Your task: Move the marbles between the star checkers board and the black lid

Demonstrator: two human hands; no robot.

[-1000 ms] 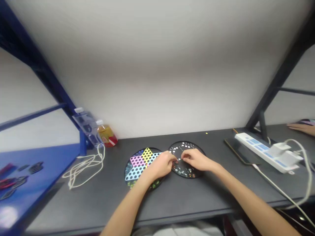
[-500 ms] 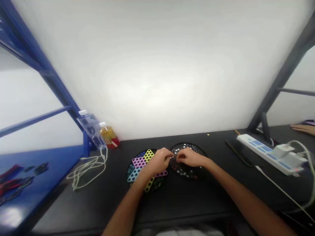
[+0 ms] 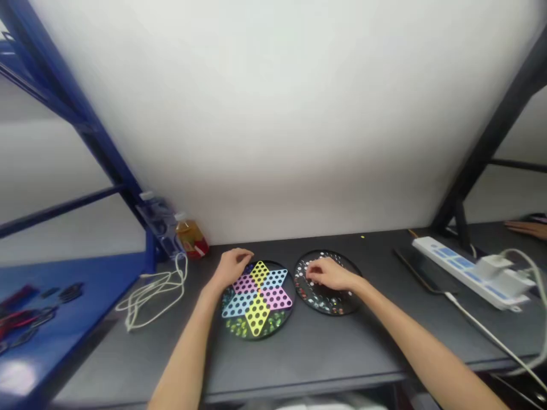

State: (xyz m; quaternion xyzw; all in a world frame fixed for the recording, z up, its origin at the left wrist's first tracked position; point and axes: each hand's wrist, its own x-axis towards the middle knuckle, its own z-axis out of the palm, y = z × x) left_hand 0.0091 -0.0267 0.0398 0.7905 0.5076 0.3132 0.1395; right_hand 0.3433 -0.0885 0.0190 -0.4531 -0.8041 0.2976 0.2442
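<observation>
**Split between two circles**

My right hand (image 3: 331, 274) has its fingers curled and pointing down, low over the marbles (image 3: 316, 299) on a black round board (image 3: 329, 314) at about 1 o'clock from my chest. The hand hides my fingertips, so I can't tell whether they're holding a marble. My left hand (image 3: 234, 267) is open at 11 o'clock, fingers loosely together with nothing showing in them, at the 10 o'clock edge of a star board (image 3: 290, 316). I can't tell if it's touching the rim.

The two boards sit just apart, in a row running from 9 to 3 o'clock. Both are round, so neither has a long axis, though the star's yellow point aims at 12. My right hand is the nearer to the black board, my left to the star board. Green marbles (image 3: 237, 327) fill the star's 6 o'clock side.

Farther out, a coil of white cable (image 3: 154, 293) lies at 10 o'clock, with a plastic bottle (image 3: 190, 239) of amber liquid beyond it. A white power strip (image 3: 453, 267) runs toward 2 o'clock, and another person's hand (image 3: 527, 229) rests at the far right edge of the desk.
</observation>
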